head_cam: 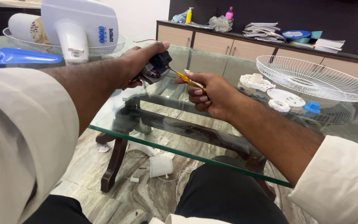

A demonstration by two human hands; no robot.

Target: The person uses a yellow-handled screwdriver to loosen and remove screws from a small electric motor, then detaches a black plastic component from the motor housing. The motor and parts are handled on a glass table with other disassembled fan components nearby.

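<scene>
Small fan motor, dark and grey, just above centre of the frame, clamped in the left hand over the glass table. Yellow-handled screwdriver pinched in the right hand, right of centre, fingers curled tight round the handle. Long axis of the screwdriver slanting up and to the left, thin shaft aimed at the right-hand face of the motor, tip touching it or just short of it; impossible to tell which. Hands close but apart, bridged only by the tool, the left one already on the motor, the right one just beside and slightly lower.

Far side of the motor hidden behind the left palm and fingers; screw or slot under the tip too small to make out. Red wire arcing off above the motor, its end lost. White fan housing at upper left, cut by the frame's top edge. White wire fan guard at right, small white and blue parts beside it. Both sleeves cut off at the bottom corners.
</scene>
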